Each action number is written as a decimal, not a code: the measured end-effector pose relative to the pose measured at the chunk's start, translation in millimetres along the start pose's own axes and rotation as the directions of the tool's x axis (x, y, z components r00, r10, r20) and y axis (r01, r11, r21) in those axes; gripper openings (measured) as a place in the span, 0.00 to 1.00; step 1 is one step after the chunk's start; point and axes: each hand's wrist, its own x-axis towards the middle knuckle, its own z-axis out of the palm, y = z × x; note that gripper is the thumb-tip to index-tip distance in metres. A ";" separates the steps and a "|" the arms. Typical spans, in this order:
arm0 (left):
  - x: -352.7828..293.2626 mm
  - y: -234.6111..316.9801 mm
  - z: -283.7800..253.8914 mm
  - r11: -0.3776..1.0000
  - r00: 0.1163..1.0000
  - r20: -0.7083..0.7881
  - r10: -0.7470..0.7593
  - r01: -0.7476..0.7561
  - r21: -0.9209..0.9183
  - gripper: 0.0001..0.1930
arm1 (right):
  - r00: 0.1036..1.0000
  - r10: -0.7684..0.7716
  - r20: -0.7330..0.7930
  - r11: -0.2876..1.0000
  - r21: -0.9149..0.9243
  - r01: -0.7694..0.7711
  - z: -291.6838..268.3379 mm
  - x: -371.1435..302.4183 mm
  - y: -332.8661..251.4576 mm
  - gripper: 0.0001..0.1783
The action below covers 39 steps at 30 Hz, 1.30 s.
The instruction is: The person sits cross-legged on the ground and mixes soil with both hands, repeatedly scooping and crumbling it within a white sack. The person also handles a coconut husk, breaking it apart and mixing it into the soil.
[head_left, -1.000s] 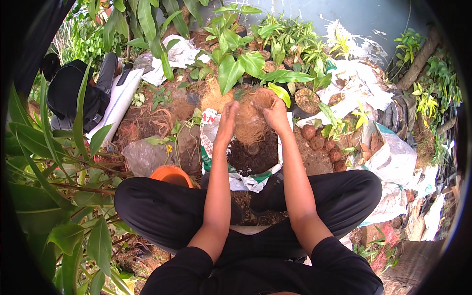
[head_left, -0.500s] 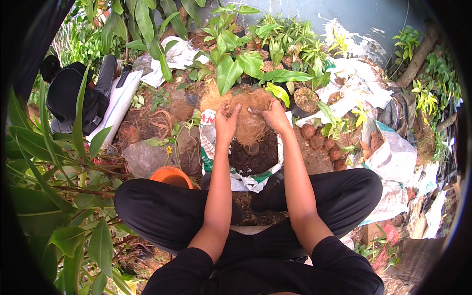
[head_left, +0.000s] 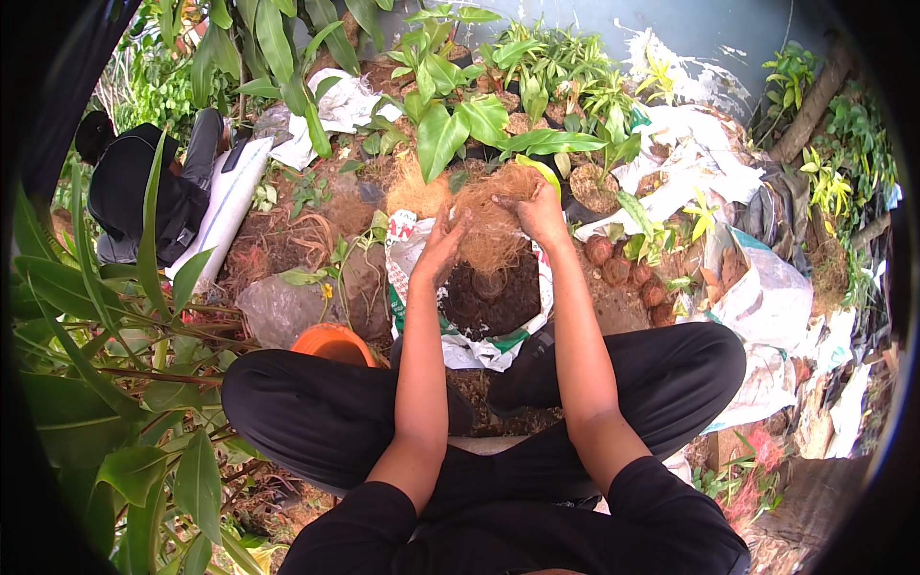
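Observation:
A loose clump of brown coconut fibre (head_left: 491, 216) hangs over an open white sack (head_left: 406, 268) with green and red print, rolled down at its rim. My right hand (head_left: 540, 213) pinches the clump's right side between thumb and fingers. At its left side is my left hand (head_left: 441, 247), palm turned inward and fingers stretched upward and apart, close against the fibre; whether it touches cannot be made out. Dark soil (head_left: 513, 305) fills the sack, and a small round brown thing (head_left: 488, 285) sits in it below the fibre.
Left of the sack stand an orange pot (head_left: 333, 343) and a large stone (head_left: 281, 309). Several round brown husks (head_left: 613, 271) lie to the right, near a white sack (head_left: 764, 292). Potted plants (head_left: 470, 120) line the back. Another person (head_left: 144, 187) sits at far left.
My left hand has loosened from the fibre, dropping slightly down with its fingers opening. My right hand keeps its grip, shifting slightly left and up.

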 end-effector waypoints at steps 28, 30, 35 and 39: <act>22.4 -19.9 -86.7 0.957 0.968 -0.223 -0.113 0.045 -0.287 0.27 | 0.903 0.430 0.019 0.486 -0.848 -0.213 51.3 -73.6 148.6 0.56; 29.4 -31.0 -106.3 0.958 0.983 -0.145 -0.115 0.071 -0.277 0.30 | 0.902 0.430 0.029 0.423 -0.889 -0.173 60.9 -81.3 146.2 0.53; 34.8 -35.7 -103.0 0.953 0.977 -0.148 -0.156 0.109 -0.284 0.32 | 0.913 0.405 -0.035 0.461 -0.855 -0.237 59.8 -79.2 166.9 0.48; 23.0 -18.0 -88.2 0.953 0.972 -0.172 -0.159 0.106 -0.283 0.31 | 0.870 0.485 -0.087 0.521 -0.770 -0.367 48.1 -73.4 157.9 0.46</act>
